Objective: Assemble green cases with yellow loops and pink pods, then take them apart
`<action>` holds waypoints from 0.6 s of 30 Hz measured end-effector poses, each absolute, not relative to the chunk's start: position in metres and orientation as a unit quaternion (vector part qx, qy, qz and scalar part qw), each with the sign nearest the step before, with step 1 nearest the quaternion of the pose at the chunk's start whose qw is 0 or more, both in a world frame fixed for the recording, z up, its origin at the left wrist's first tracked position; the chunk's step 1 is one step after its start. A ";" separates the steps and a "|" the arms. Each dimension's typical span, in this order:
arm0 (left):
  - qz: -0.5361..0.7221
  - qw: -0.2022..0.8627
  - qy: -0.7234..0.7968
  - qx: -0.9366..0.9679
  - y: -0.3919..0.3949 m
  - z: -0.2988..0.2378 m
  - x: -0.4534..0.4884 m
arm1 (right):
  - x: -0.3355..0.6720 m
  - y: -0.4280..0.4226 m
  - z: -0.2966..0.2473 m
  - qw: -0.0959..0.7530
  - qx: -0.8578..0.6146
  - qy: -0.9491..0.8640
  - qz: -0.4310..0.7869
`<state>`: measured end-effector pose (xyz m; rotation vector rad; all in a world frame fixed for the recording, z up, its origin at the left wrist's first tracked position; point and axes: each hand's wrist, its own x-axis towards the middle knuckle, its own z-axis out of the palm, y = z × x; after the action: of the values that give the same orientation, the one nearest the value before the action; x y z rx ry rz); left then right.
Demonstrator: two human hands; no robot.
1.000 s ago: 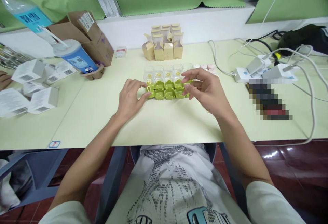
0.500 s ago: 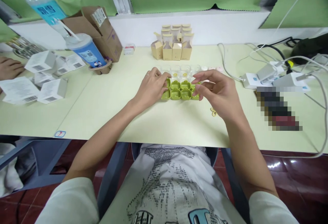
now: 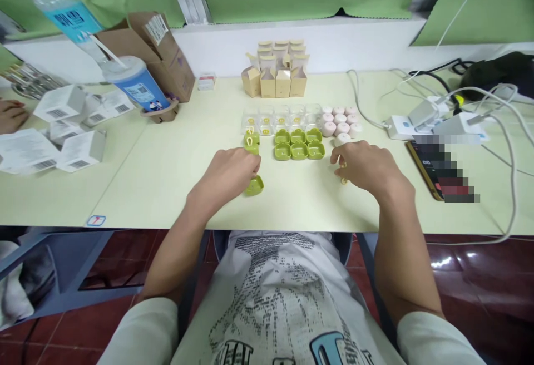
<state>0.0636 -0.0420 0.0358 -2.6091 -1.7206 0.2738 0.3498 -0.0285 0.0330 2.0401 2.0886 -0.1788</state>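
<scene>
My left hand (image 3: 227, 176) is curled low over the table, its fingertips mostly hidden, closed at the edge of a small green plastic cup (image 3: 254, 186). Just beyond its knuckles lies another green piece (image 3: 251, 142) with a pale yellow ring (image 3: 250, 136) on it. Several more green cups (image 3: 299, 151) stand in two rows between my hands. My right hand (image 3: 371, 169) hovers palm down at the right, thumb and fingers bent together around small yellow pieces (image 3: 344, 180) on the table, partly covered by the fingers.
Clear plastic cases (image 3: 281, 119) with yellow marks line up behind the cups, beside pale pink round pieces (image 3: 341, 128). Small open cartons (image 3: 276, 82) stand by the wall. A phone (image 3: 429, 167) and power strip (image 3: 400, 127) lie right; white boxes (image 3: 83, 151) and a blue cup (image 3: 139, 87) left.
My left hand has drawn back toward me and left, with green pieces now apart from the rows. My right hand has moved off the cups, down to the yellow pieces.
</scene>
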 end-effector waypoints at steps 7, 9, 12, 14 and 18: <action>0.030 -0.034 -0.572 -0.819 -0.035 0.040 0.056 | 0.356 -0.023 0.032 0.173 0.705 0.686 -0.050; -0.022 -0.026 -0.587 -0.809 -0.029 0.041 0.047 | 0.358 -0.021 0.032 0.173 0.705 0.686 -0.056; -0.042 -0.045 -0.587 -0.807 -0.022 0.042 0.034 | 0.358 -0.019 0.031 0.172 0.706 0.684 -0.064; -0.040 -0.093 -0.557 -0.824 -0.022 0.043 0.028 | 0.358 -0.019 0.031 0.176 0.705 0.685 -0.062; 0.009 -0.164 -0.441 -0.882 -0.034 0.043 0.031 | 0.359 -0.019 0.028 0.172 0.692 0.699 -0.058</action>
<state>0.0306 -0.0344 0.0432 -3.1037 -1.5526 0.0322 0.3587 -0.0191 0.0279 1.9630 1.9834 -0.1660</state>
